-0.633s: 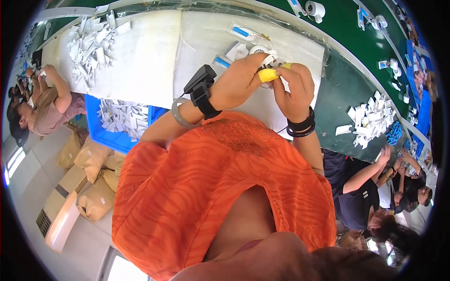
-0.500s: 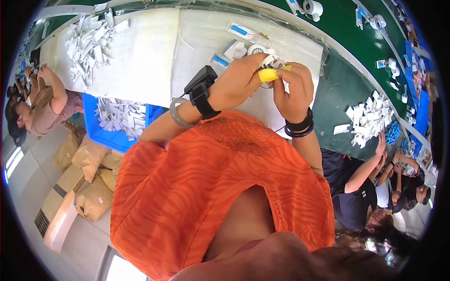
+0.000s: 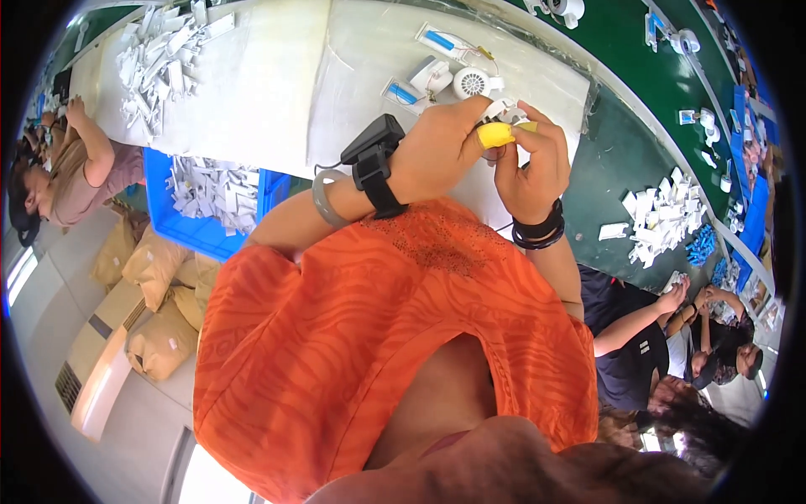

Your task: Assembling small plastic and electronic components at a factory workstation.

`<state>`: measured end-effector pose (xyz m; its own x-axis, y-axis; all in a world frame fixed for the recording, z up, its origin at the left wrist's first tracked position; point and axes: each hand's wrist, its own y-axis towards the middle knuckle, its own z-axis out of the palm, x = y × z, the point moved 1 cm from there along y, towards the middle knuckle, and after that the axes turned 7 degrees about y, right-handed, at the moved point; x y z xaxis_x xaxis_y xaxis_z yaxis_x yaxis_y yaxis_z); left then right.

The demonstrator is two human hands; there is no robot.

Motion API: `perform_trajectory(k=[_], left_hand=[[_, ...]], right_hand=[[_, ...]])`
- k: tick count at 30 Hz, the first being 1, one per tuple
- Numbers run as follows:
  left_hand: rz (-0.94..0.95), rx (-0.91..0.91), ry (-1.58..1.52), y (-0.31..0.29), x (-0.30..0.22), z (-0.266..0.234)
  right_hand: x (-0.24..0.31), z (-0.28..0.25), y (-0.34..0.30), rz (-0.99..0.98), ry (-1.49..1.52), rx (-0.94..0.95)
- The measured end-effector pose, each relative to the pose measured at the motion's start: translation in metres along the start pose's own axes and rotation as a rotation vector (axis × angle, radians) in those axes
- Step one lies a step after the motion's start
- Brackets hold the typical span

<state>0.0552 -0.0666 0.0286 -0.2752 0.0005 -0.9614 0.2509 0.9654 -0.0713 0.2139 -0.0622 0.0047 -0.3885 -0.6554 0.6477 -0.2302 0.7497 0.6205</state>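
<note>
My left hand (image 3: 445,143) and my right hand (image 3: 537,164) meet over the worktable, both closed on a small white plastic part (image 3: 501,107). Fingers hide much of that part. Yellow wraps (image 3: 495,135) cover digits of both hands where they come together. Just beyond my hands lie a round white piece with a slotted grille (image 3: 472,82) and a white housing (image 3: 430,76). Two open white shells hold blue cylindrical cells, a far shell (image 3: 441,39) with thin wires and a nearer shell (image 3: 403,92) beside my left hand.
White plastic pieces (image 3: 159,67) are heaped at the table's far left; a blue bin (image 3: 159,214) below holds more. To the right are another white heap (image 3: 663,214) and blue cells (image 3: 701,245). Beyond runs a green conveyor (image 3: 621,50). Co-workers sit on both sides.
My hands have shifted slightly right in view, still together on the white part. The grille piece shows more fully. At right, a co-worker's hand has drawn back from the white heap.
</note>
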Motion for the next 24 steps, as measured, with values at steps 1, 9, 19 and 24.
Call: perform_trajectory(k=[1, 9, 19, 24], left_hand=[[-0.009, 0.002, -0.001, -0.001, 0.003, 0.002], [-0.090, 0.084, -0.037, 0.003, 0.027, 0.003], [-0.174, 0.186, -0.143, -0.008, 0.018, 0.003], [-0.267, 0.251, -0.261, -0.013, 0.020, 0.002]], right_hand=[[0.000, 0.001, -0.001, 0.008, 0.004, 0.003], [-0.013, 0.003, -0.007, -0.002, 0.029, 0.099], [-0.010, -0.004, -0.020, -0.013, 0.106, 0.126], [-0.008, -0.008, -0.023, 0.006, 0.155, 0.166]])
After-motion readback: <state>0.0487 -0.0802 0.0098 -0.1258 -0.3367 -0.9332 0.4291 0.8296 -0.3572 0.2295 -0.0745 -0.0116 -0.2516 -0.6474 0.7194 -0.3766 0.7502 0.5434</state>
